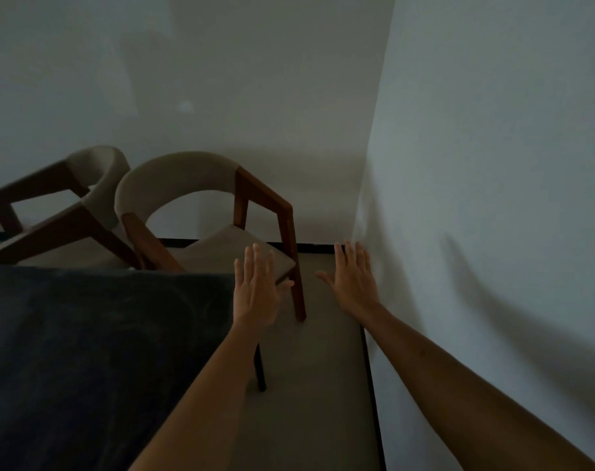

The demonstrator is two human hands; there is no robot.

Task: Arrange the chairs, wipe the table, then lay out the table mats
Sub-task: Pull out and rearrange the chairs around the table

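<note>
A dark table (95, 338) fills the lower left, its thin black leg (260, 368) showing at its right corner. Two chairs with beige curved backs and brown wooden frames stand at its far edge: the nearer chair (187, 178) in the middle, a second chair (92, 168) to its left. My left hand (255, 287) is stretched out flat with straight fingers over the table corner, in front of the nearer chair's seat, holding nothing. My right hand (354, 283) is also flat and spread, over the floor beside the right wall, holding nothing.
A white wall (493, 198) runs close along the right, another wall (255, 96) stands behind the chairs. A strip of grey floor (316, 385) lies between table and right wall, edged by a dark skirting line (374, 402).
</note>
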